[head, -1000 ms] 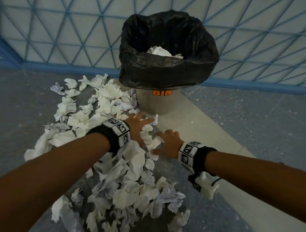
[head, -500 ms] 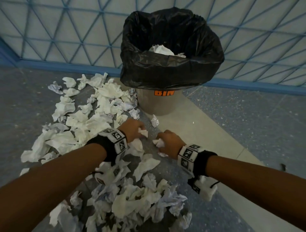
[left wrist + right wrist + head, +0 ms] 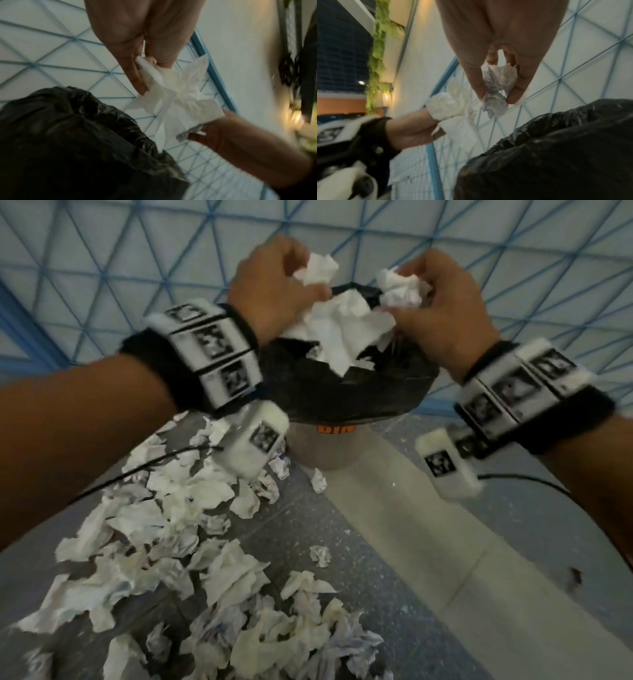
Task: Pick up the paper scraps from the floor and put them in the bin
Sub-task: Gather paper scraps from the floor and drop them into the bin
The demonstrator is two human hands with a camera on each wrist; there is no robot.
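Note:
Both hands are raised over the bin (image 3: 346,392), a grey pail lined with a black bag (image 3: 68,135). My left hand (image 3: 274,282) grips crumpled white paper scraps (image 3: 317,270), and a larger sheet (image 3: 339,333) hangs from it over the opening. In the left wrist view its fingers (image 3: 135,75) pinch that paper (image 3: 173,97). My right hand (image 3: 442,302) grips a white wad (image 3: 400,287); in the right wrist view thumb and fingers pinch the wad (image 3: 496,92) above the black bag (image 3: 556,148).
A large heap of crumpled paper scraps (image 3: 191,542) covers the grey floor at the left and bottom. Single scraps (image 3: 320,556) lie nearer the pale floor strip (image 3: 394,525). A blue lattice wall (image 3: 102,268) stands behind the bin. Cables trail from both wrists.
Both hands closed on scraps on the floor, then rose with them to above the bin's opening. The view has moved closer to the bin.

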